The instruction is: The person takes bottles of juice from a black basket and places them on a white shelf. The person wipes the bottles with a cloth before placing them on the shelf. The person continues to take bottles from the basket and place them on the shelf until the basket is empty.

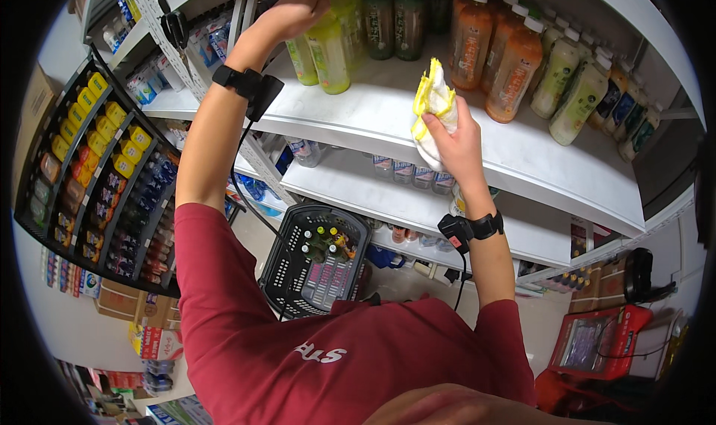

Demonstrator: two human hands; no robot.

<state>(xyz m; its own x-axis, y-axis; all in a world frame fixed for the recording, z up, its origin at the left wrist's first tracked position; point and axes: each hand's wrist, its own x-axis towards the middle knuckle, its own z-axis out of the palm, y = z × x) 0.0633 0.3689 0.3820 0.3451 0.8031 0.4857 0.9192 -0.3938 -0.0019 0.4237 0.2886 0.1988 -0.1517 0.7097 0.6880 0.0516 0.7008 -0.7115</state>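
My left hand (299, 11) reaches over the green-yellow drink bottles (330, 56) at the upper left of the white shelf (380, 100). Its fingers are bent near the white caps; whether they grip a bottle cannot be told. My right hand (456, 142) holds a bunched white cloth with yellow edging (433, 109) above the shelf's front edge. Dark bottles (408, 19) stand at the back, right of the green-yellow ones. Orange drink bottles (514, 72) and pale green bottles (579, 100) stand in rows to the right. Both wrists wear black straps with small cabled devices.
A dark plastic basket (271, 274) with several bottles stands on the floor below. Lower shelves hold clear bottles (403, 170). A black rack of drinks (84, 201) is at the left. Scissors (175, 28) hang on the shelf upright. Cables run from both wrists. A red box (632, 319) lies at the right.
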